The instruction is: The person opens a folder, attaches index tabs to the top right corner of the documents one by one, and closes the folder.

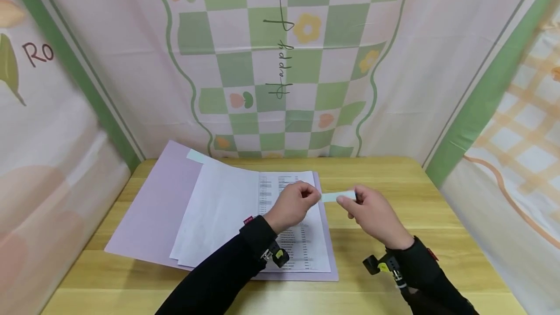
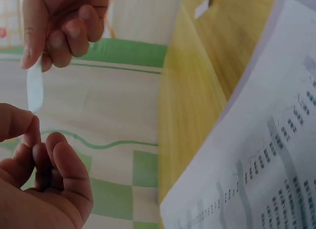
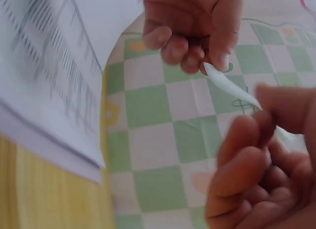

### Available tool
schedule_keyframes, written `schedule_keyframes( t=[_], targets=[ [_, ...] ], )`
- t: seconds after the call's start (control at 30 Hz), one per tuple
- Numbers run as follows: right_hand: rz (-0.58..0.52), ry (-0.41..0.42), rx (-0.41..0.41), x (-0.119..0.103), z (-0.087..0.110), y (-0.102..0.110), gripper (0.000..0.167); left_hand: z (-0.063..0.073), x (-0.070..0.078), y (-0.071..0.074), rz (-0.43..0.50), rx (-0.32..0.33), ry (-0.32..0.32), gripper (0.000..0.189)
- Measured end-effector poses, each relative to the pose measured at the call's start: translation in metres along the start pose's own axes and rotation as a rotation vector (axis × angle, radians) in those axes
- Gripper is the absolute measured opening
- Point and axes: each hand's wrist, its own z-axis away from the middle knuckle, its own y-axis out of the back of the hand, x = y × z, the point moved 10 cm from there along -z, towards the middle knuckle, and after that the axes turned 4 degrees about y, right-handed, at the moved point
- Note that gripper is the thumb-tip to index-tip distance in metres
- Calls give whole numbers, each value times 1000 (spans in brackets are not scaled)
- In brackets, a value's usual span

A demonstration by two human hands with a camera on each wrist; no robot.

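A thin pale blue-green strip [image 1: 330, 197] stretches between the two hands, above the right edge of an open folder. My left hand [image 1: 292, 205] pinches its left end between thumb and index finger, over the printed pages [image 1: 302, 244]. Just past the folder's edge, my right hand [image 1: 377, 213] pinches the other end with thumb and fingers. In the right wrist view the strip [image 3: 229, 86] looks slightly curved and twisted. The lilac folder [image 1: 144, 218] lies open on the table, its left cover raised and its sheets [image 1: 218, 208] spread to both sides.
A similar pale blue-green piece [image 1: 197, 156] sits at the top of the folder's left side. In the left wrist view, a small white piece [image 2: 202, 8] with a dark end is on the wooden table [image 1: 380, 174]. Patterned cloth [image 1: 306, 62] hangs behind and at both sides.
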Motion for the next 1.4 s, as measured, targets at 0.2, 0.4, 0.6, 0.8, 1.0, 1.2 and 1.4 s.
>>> schedule_keyframes(
  t=[0.2, 0.4, 0.6, 0.8, 1.0, 1.2, 1.4],
  targets=[
    [-323, -40, -23, 7, -24, -29, 37, -7, -11, 11, 143, -53, -1, 38],
    [-222, -84, -39, 6, -42, -40, 34, -13, -18, 18, 118, -69, 40, 46],
    [-104, -105, -7, -1, -71, -32, 33, -35, -18, 40, -43, 26, 190, 42],
    [-108, -153, 22, 5, -110, -25, 29, -75, -11, 56, -236, 81, 216, 47],
    [-103, -236, 3, 34, -136, -31, 26, -106, -31, 54, -330, 109, 261, 47],
    [-62, -259, 24, 60, -153, -38, 25, -129, -48, 44, -600, 97, 235, 36],
    [-40, -282, 13, 80, -163, -52, 26, -140, -71, 40, -699, 121, 329, 36]
  ],
)
